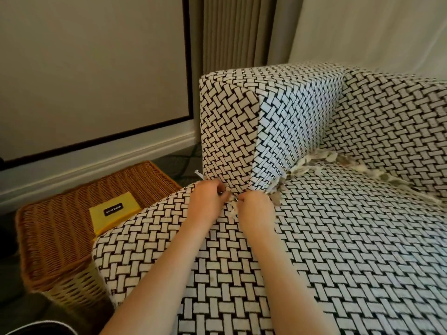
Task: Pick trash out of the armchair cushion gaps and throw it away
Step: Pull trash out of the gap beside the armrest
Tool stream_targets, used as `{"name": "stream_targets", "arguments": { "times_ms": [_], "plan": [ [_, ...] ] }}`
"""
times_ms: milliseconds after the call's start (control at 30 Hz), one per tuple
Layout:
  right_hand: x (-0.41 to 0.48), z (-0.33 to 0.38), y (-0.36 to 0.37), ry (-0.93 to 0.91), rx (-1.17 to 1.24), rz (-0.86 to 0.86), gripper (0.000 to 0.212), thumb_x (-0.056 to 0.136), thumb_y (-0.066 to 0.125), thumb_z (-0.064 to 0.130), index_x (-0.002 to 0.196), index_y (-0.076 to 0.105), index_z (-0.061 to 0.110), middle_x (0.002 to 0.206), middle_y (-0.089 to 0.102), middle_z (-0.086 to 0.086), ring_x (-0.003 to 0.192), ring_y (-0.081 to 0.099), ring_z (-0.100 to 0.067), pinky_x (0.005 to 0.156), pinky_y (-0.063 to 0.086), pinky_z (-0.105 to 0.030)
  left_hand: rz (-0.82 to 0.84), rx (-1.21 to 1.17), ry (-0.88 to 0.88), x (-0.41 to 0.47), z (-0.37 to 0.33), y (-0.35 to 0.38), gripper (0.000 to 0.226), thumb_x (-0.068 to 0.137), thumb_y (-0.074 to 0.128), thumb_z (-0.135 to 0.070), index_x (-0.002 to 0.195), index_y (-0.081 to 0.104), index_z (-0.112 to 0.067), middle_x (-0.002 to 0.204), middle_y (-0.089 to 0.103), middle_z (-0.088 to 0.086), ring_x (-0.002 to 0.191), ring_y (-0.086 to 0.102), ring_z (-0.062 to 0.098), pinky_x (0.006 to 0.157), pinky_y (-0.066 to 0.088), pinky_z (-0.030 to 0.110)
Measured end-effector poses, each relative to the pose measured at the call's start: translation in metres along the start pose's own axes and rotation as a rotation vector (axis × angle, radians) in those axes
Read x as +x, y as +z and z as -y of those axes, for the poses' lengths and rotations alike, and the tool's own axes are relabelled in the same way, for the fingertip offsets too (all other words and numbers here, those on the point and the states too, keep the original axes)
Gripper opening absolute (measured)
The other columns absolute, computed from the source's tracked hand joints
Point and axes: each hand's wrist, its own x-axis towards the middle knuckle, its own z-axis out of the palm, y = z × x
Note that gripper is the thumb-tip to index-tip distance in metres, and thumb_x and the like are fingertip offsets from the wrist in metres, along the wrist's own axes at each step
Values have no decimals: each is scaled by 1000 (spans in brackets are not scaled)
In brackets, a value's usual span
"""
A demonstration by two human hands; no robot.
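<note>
A black-and-white woven armchair fills the right of the view, with its seat cushion (338,238) below and its left armrest (229,131) above. Crumpled paper scraps (304,165) line the gap between cushion and armrest and run along the back. My left hand (205,204) and my right hand (256,209) meet at the front end of that gap, fingers curled. Both pinch a small pale paper scrap (234,211) that hangs between them. A white scrap (198,175) sticks out just left of the armrest corner.
A wicker basket (60,233) stands on the floor left of the chair, with a yellow box (113,213) lying on its lid. A wall with a white baseboard (96,163) runs behind, and curtains (232,32) hang at the back.
</note>
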Motion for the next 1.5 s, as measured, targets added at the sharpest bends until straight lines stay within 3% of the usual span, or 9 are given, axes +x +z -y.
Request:
{"name": "stream_targets", "arguments": {
  "times_ms": [133,333,433,600,733,900,1000,1200,1500],
  "plan": [
    [-7,2,-1,-74,-120,31,23,89,53,9,112,58,7,119,56,-10,116,47,-25,98,42,-37,-11,-6,0,-7,-4,0,19,92,54,-23,107,62,-15,110,64,1,101,58,13,84,40,21],
    [-4,0,-14,-332,20,-96,23,92,50,10,114,55,8,114,55,-4,97,58,-17,83,52,-29,-214,-274,-138,-13,-2,-8,16,94,49,-15,102,62,-11,100,63,-1,93,58,12,78,40,15],
    [-9,5,-23,-200,537,-60,14,95,44,21,91,54,13,82,57,4,65,55,-8,58,48,-19,-282,-573,-281,-22,-3,-19,14,94,49,-14,99,61,-11,89,62,-1,79,57,13,69,45,17],
    [-11,3,-22,662,2022,484,12,93,41,6,83,48,6,75,50,-10,62,50,-16,42,50,-19,-241,-808,-254,-36,-17,-40,7,89,58,-18,92,61,-24,92,68,-6,81,62,-2,73,51,13],
    [-3,3,-20,719,2234,561,36,92,37,2,128,42,1,104,53,-18,81,56,-21,55,57,-24,-57,-667,-48,-32,-28,-51,12,80,67,-17,82,63,-27,81,67,-13,72,61,-14,68,46,4],
    [4,4,-21,708,2199,633,35,96,36,14,125,47,0,107,54,-14,73,51,-14,49,51,-19,72,-573,60,-22,-29,-49,8,78,70,-21,80,67,-29,87,69,-13,81,61,-11,72,43,2],
    [8,-4,-31,664,2183,674,19,94,38,7,102,54,0,71,58,-9,53,47,-9,40,39,-16,-10,-639,37,-12,-21,-45,8,88,58,-25,89,66,-23,89,66,-15,81,59,-14,70,41,0],
    [17,-43,-56,82,478,235,28,94,38,10,93,66,8,64,56,0,46,35,-10,42,29,-19,73,-183,-78,-1,1,-13,22,90,58,-17,112,59,-14,108,63,-3,96,54,7,82,40,14],
    [20,-46,-33,17,217,279,18,82,65,33,97,73,26,77,66,4,63,52,-9,61,48,-24,80,69,-47,4,-7,-7,19,90,57,-19,108,55,-14,106,65,5,98,60,20,88,49,33]
  ]
}}
